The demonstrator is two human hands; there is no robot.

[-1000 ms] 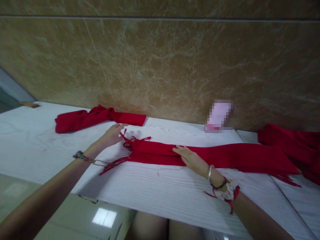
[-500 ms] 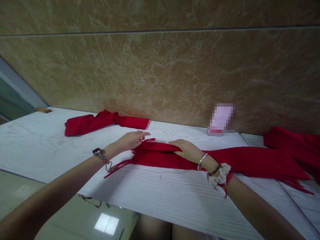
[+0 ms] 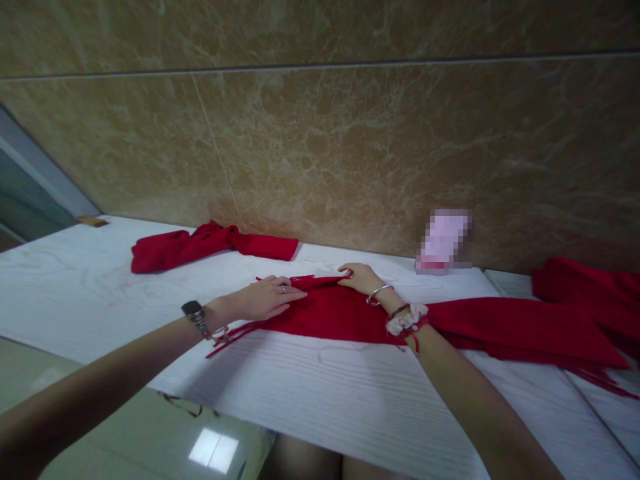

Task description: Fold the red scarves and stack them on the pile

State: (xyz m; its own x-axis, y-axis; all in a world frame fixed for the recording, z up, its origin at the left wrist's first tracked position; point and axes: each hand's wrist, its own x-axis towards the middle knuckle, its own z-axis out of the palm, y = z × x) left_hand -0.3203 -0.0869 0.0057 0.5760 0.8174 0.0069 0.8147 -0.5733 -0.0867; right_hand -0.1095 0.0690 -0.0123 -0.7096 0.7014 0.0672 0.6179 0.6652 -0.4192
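A red fringed scarf (image 3: 334,313) lies lengthwise across the white table (image 3: 320,380). My left hand (image 3: 267,298) rests flat over its left end, fingers stretched toward the right. Strands of fringe stick out above and below that hand. At the scarf's far edge, my right hand (image 3: 361,277) is curled, with the edge between thumb and fingers. The fingertips there are partly hidden. To the right, the scarf passes behind my right wrist and ends in more fringe near the table seam.
A second red cloth (image 3: 215,247) lies bunched by the wall at the back left. More red fabric (image 3: 590,287) is heaped at the far right. A blurred pink item (image 3: 444,240) leans against the marbled wall (image 3: 310,153). A small brown block (image 3: 91,221) sits at the left corner.
My left hand has come down from the far corner to lie flat on the scarf's end. My right hand has shifted to the far edge, and the folded strip there now lies spread out.
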